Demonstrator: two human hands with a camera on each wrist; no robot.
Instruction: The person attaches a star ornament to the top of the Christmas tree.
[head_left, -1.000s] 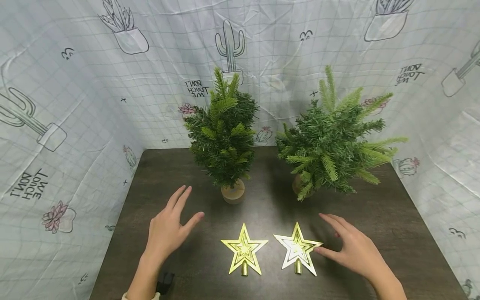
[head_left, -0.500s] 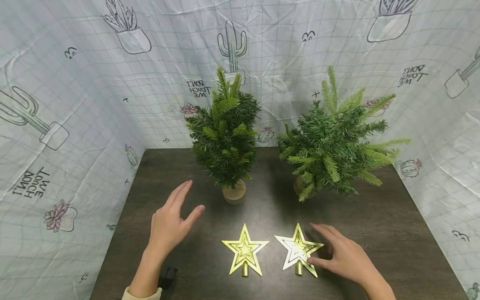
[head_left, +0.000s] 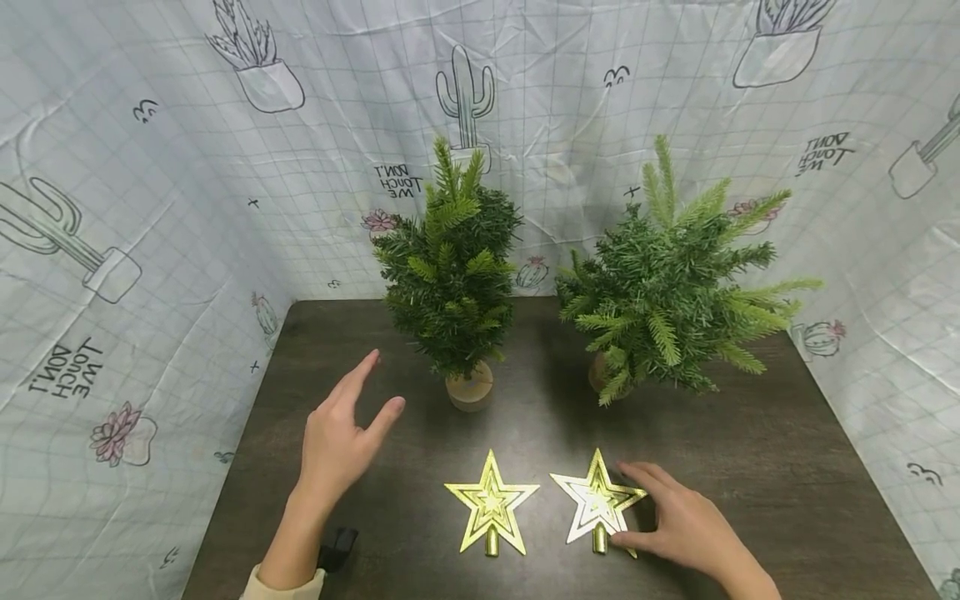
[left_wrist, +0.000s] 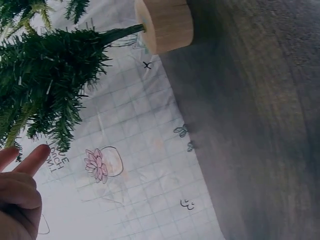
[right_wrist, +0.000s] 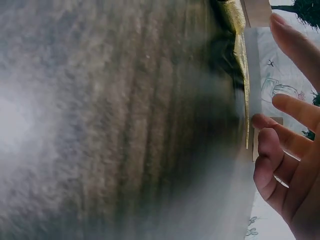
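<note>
Two gold star tree toppers lie flat on the dark table: the left star (head_left: pixel 491 503) and the right star (head_left: pixel 597 498), each with a short socket at its bottom. My right hand (head_left: pixel 693 527) is at the right star, thumb beside the socket and fingertips by its right point. In the right wrist view the star (right_wrist: pixel 242 55) appears edge-on, close to spread fingers that have not closed round it. My left hand (head_left: pixel 333 442) hovers with fingers apart, left of the left small artificial tree (head_left: pixel 450 283), whose wooden base (left_wrist: pixel 167 25) shows in the left wrist view.
A second artificial tree (head_left: pixel 667 300) with wider branches stands at the back right. A small black object (head_left: pixel 340 547) lies near my left wrist. White cactus-print cloth (head_left: pixel 555 100) walls the back and both sides of the table (head_left: pixel 810 450).
My right hand has moved left and a little down, from beside the right star to over its right edge. My left hand has risen slightly in the head view. Stars and trees stay put.
</note>
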